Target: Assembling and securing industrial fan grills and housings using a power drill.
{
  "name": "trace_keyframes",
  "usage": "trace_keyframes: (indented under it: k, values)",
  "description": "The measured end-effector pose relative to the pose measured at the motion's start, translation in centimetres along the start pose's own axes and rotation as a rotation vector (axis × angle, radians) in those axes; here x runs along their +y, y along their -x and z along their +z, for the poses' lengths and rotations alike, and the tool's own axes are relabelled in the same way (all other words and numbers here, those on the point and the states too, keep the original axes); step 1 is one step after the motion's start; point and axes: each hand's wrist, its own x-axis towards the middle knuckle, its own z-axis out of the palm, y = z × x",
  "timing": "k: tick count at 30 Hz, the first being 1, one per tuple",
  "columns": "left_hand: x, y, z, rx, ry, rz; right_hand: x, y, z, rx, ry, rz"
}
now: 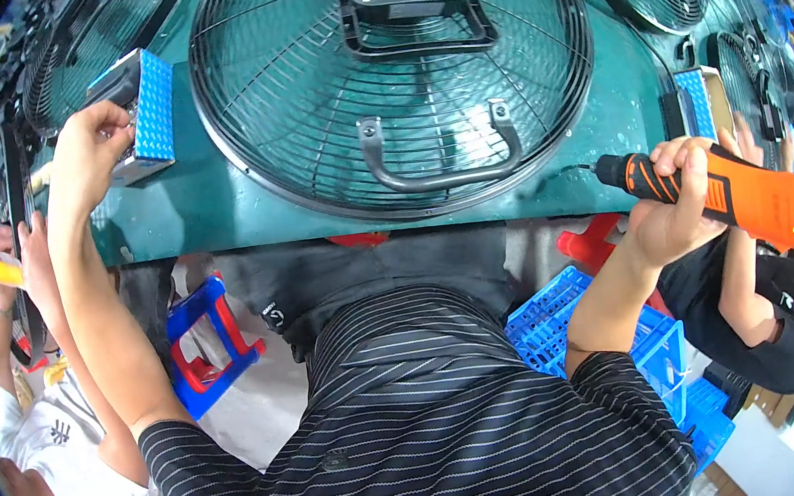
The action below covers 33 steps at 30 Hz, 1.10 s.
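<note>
Fan cage (401,87) lies on green worktop (163,224). Left hand (96,152) pinches narrowly at blue box (156,109), holding what I cannot tell; right hand (679,196) holds orange power screwdriver (762,198).

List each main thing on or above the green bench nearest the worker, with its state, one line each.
Left hand: fingers pinched, at the blue box
Blue box: open
Right hand: closed around the screwdriver
Orange power screwdriver: held; running or not, unclear
Fan grille: lying flat
Curved handle: on the grille; tightness unclear
</note>
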Motion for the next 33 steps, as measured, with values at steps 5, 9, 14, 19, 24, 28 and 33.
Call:
trace_keyframes:
  k: [5, 9, 14, 19, 24, 28, 33]
  values:
    - [-0.1, 1.2, -0.8, 0.147, 0.005, -0.045, -0.3, -0.1, -0.4, -0.040, -0.068, -0.010]
    - [6.5, 6.5, 0.3, 0.514, 0.127, 0.163, -2.9, 0.1, 0.1, -0.118, -0.248, 0.050]
    - [16.7, 12.5, 8.4, 0.061, 0.897, 0.582, -7.4, 1.3, 1.7, -0.142, -0.971, 0.153]
    - [20.2, 14.6, 12.4, -0.098, 1.411, 0.498, -7.8, 2.5, 4.0, -0.223, -1.042, 0.232]
    - [20.0, 14.7, 12.9, -0.038, 1.450, 0.532, -7.9, 3.0, 4.6, -0.209, -0.990, 0.246]
    - [19.7, 14.3, 13.1, -0.046, 1.387, 0.577, -7.7, 3.2, 4.6, -0.232, -0.943, 0.268]
    - [19.7, 14.2, 13.3, -0.060, 1.441, 0.561, -7.6, 3.2, 4.7, -0.183, -0.980, 0.284]
